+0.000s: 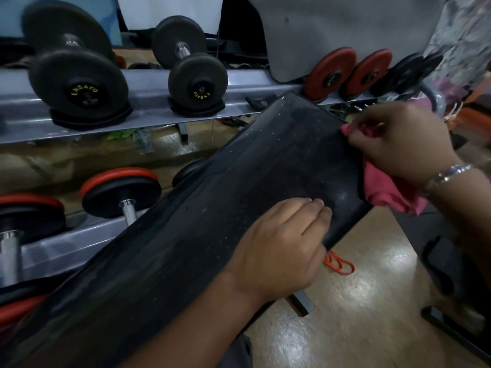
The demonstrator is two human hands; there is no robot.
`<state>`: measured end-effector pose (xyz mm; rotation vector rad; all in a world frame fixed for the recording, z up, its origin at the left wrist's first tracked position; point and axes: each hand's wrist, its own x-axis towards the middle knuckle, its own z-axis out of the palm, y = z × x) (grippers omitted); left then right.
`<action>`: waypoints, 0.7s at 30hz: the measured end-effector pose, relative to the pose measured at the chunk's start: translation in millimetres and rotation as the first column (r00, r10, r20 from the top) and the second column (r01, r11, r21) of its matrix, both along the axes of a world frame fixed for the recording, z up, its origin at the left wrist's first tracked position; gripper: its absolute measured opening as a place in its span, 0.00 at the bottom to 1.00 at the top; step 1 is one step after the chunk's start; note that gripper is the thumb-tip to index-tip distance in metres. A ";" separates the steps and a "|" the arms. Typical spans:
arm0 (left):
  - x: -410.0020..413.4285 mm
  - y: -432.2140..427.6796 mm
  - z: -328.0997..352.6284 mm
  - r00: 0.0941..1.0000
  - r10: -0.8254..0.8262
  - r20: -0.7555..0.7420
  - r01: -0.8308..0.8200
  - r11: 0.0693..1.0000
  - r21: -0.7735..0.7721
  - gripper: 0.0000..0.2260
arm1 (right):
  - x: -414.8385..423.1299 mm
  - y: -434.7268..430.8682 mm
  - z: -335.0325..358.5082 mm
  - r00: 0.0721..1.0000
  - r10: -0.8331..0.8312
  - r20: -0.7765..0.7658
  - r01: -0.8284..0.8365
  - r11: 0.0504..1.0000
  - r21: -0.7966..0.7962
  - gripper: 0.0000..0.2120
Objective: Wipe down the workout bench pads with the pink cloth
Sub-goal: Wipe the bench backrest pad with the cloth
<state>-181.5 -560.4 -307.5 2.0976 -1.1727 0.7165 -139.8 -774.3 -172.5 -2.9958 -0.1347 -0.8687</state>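
Right grip (398,147) pinched tight on the pink cloth (388,192) at the right edge of the bench pad (239,181).
Soft and crumpled, the cloth bunches under my curled fingers and hangs in loose folds off the pad's side. My left grip (279,243) rests on the pad top, fingers lightly bent, holding nothing. The pad is slick black vinyl flecked with pale specks, a long slab with rounded edges. Its long axis runs from lower left up to the right, far end pointing at the grey dumbbell rack (148,102).
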 end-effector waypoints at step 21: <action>-81.3 113.1 -96.2 0.971 0.235 -0.039 -0.237 0.969 -0.070 0.15 | -9.0 51.5 -31.6 0.994 0.101 0.033 -0.098 0.991 -0.087 0.09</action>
